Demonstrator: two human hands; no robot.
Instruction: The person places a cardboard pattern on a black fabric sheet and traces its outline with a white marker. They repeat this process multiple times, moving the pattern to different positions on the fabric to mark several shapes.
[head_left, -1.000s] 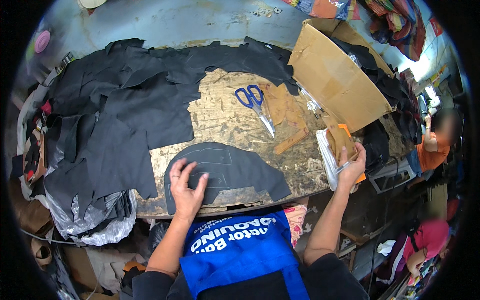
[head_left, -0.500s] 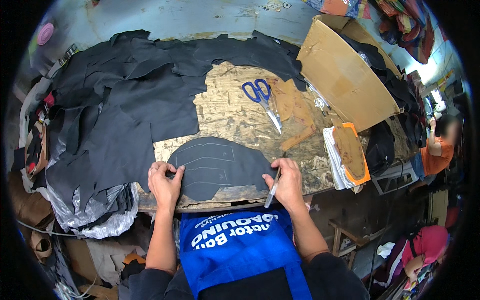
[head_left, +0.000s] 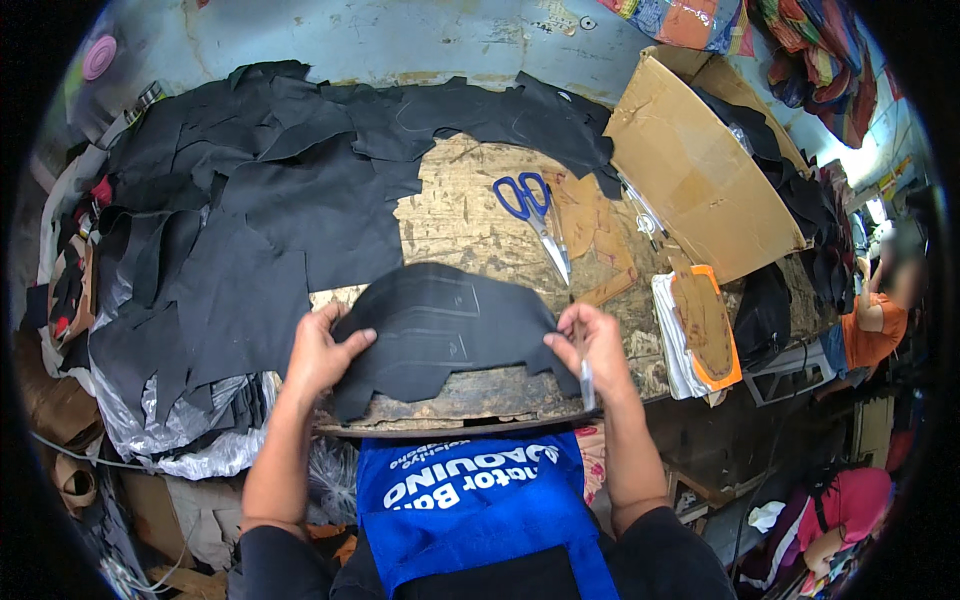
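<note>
A black leather piece with pale drawn outlines is bowed upward over the table's near edge. My left hand pinches its left end, thumb on top and the other fingers underneath. At the opposite end my right hand grips the leather between thumb and fingers. That hand also holds a slim clear pen, its lower end pointing toward me. Beyond the piece lie blue-handled scissors with their blades nearly together, touching brown pattern templates.
Large black leather sheets cover the left and far table. An open cardboard box stands at the right. Nearer are papers with an orange border under a brown template. Two other people are off to the right.
The leather has gone from lying nearly flat to bowed up off the table. My hands have shifted slightly outward, still on its ends. The pen has turned more upright.
</note>
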